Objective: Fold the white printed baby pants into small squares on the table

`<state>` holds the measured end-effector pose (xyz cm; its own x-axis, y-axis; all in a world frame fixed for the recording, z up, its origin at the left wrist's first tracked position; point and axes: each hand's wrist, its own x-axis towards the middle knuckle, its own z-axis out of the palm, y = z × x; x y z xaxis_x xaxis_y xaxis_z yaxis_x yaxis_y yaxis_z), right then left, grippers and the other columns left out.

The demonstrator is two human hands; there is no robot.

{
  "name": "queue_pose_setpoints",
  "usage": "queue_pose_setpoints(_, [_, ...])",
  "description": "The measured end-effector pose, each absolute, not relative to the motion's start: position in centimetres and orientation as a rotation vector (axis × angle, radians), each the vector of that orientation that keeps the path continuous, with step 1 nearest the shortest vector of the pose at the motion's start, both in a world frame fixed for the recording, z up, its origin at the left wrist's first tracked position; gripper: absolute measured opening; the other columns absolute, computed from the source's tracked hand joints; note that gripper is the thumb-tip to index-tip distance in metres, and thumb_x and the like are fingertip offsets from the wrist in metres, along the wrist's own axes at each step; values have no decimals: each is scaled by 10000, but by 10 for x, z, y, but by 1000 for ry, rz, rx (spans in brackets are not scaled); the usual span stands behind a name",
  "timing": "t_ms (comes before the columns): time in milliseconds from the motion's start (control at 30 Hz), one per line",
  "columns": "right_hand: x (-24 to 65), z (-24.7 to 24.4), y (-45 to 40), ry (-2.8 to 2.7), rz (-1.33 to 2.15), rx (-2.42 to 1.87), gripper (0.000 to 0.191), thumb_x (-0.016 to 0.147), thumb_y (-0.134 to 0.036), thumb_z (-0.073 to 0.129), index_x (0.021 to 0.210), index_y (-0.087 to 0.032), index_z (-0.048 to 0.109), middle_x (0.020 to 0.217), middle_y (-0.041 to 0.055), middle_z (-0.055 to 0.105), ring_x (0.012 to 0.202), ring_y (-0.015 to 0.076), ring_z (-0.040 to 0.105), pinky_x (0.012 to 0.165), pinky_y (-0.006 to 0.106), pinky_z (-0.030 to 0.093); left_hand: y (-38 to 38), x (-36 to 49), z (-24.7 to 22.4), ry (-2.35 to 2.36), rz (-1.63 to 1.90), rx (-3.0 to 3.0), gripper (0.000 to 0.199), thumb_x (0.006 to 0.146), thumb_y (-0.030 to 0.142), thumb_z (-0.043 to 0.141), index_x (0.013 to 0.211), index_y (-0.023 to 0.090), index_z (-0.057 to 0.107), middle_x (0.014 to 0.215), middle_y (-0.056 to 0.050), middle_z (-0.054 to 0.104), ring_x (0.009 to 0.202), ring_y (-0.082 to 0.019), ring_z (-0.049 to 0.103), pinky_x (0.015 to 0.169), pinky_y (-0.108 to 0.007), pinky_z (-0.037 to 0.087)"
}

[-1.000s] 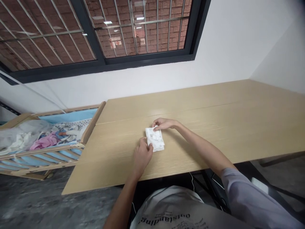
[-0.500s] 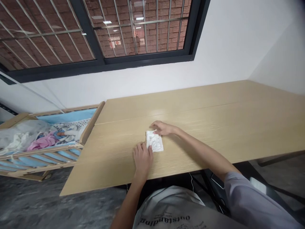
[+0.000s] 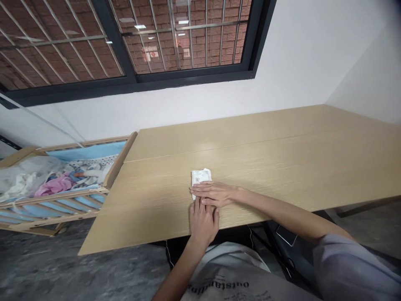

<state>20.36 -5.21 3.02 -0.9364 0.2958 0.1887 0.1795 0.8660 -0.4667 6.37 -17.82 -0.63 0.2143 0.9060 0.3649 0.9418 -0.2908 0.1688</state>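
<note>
A small, flat, soft white packet (image 3: 202, 174) with faint grey print lies on the wooden table (image 3: 156, 179). I cannot make out whether it is a wrapper or a folded cloth item. Across its lower half rests my right hand (image 3: 216, 193), palm down with the fingers stretched out flat to the left. My left hand (image 3: 203, 221) lies just below, its fingers extended toward the packet's near edge and the fingertips partly hidden under or against my right hand. The packet's lower part is covered by both hands.
Left of the table stands a wooden crib (image 3: 120, 161) with blue lining, holding clothes and a pink cloth (image 3: 56, 184). A dark-framed, barred window (image 3: 188, 77) is in the wall behind. The table's near edge runs close to my body.
My right hand has moved from the packet's top edge down onto its lower half. My left hand has shifted right and nearer to me, from the packet's left side to its near edge.
</note>
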Motion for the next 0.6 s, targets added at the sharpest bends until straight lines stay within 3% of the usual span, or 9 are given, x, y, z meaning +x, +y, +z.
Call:
queue_pose_setpoints(333, [210, 24, -11, -2775, 642, -479, 608, 1054, -499, 368, 1606, -258, 292, 1650, 17, 273, 1548, 201, 214, 1293, 452, 114, -180, 61, -5, -1853, -565, -2394, 556, 996, 365, 438, 1519, 176, 437, 1541, -157, 497, 1460, -342, 394, 1060, -531, 434])
queue_pose_setpoints(600, [210, 23, 7, -2701, 678, -595, 629, 1053, -547, 343, 1614, -272, 268, 1660, -16, 245, 1551, 200, 201, 1300, 422, 107, -180, 62, -4, -1871, -543, -2403, 559, 999, 368, 435, 1522, 171, 435, 1585, -136, 440, 1476, -343, 372, 1093, -530, 415])
